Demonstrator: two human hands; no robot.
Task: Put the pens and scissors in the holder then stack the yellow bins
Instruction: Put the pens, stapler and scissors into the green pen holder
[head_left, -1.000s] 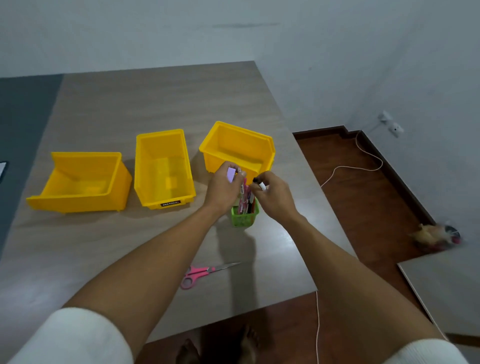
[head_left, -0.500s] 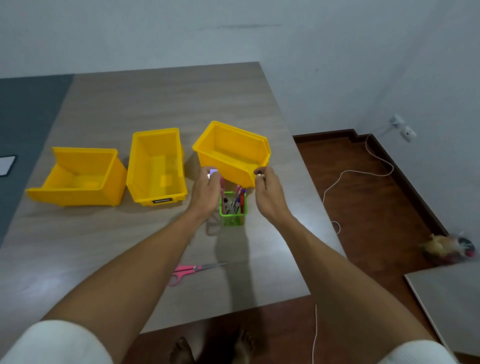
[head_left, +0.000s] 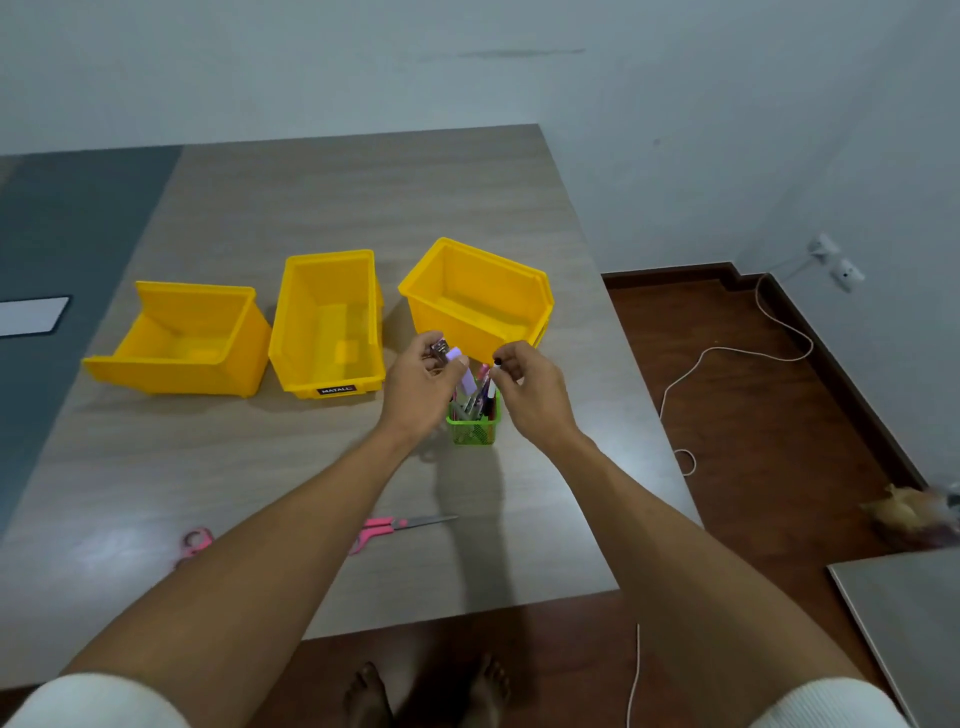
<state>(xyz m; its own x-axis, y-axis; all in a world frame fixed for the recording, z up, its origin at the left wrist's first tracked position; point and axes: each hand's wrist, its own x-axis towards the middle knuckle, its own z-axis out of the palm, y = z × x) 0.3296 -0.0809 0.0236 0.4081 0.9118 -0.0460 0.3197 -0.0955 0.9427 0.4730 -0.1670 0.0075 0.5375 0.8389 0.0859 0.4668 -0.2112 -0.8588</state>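
Note:
A green mesh holder (head_left: 474, 427) stands on the table with several pens (head_left: 480, 397) upright in it. My left hand (head_left: 423, 384) pinches the top of a pale purple pen just left of and above the holder. My right hand (head_left: 530, 387) pinches the black-tipped top of a white pen over the holder's right side. Pink-handled scissors (head_left: 387, 527) lie flat on the table nearer to me, partly hidden under my left forearm. Three yellow bins stand apart in a row behind: left bin (head_left: 182, 343), middle bin (head_left: 330, 327), right bin (head_left: 478, 296).
The wooden table (head_left: 311, 208) ends at its right edge close to the holder. A white cable (head_left: 727, 353) runs over the brown floor on the right. A white sheet (head_left: 31, 316) lies at the far left. My bare feet (head_left: 426, 691) show below the table's near edge.
Both hands rose slightly above the holder and still pinch pen tops; the left hand now shows a purple pen more clearly. The camera view shifted a little.

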